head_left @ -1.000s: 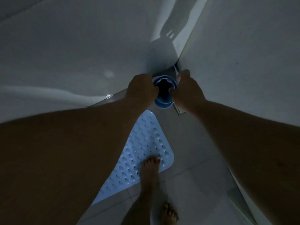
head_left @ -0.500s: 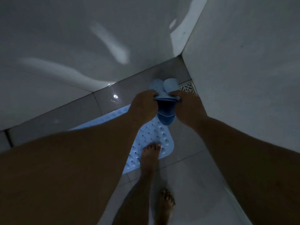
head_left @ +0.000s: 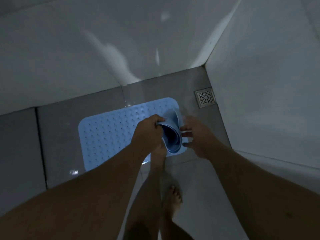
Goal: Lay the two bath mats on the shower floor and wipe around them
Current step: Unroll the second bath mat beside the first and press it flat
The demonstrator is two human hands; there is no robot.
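The white walls (head_left: 121, 40) are the biggest thing in front of me, meeting in a corner above the grey tiled shower floor (head_left: 60, 135). I'll place everything from the drain (head_left: 205, 98), the small square metal grate set in the floor right against the right-hand wall.

One blue bath mat (head_left: 107, 135) lies flat on the floor to the left of the drain and a bit nearer to me, its dimpled top facing up, its far right corner close to the grate but not touching it. My bare left foot (head_left: 158, 153) stands at the mat's near right edge; how much of it is on the mat I cannot tell, since my hand covers the toes. My right foot (head_left: 173, 198) is on the bare floor, well back from the drain.

The second bath mat (head_left: 171, 134) is off the floor, rolled loosely into a curl, hanging in the air over the right end of the flat one, below and left of the drain. My left hand (head_left: 147, 134) holds it, fingers curled tight round the roll's left side and top edge. My right hand (head_left: 195, 135) is just to the right of the roll, fingers spread and fairly straight; its fingertips (head_left: 186, 134) are at the roll's side, and it is blurred, so I cannot tell whether they touch.
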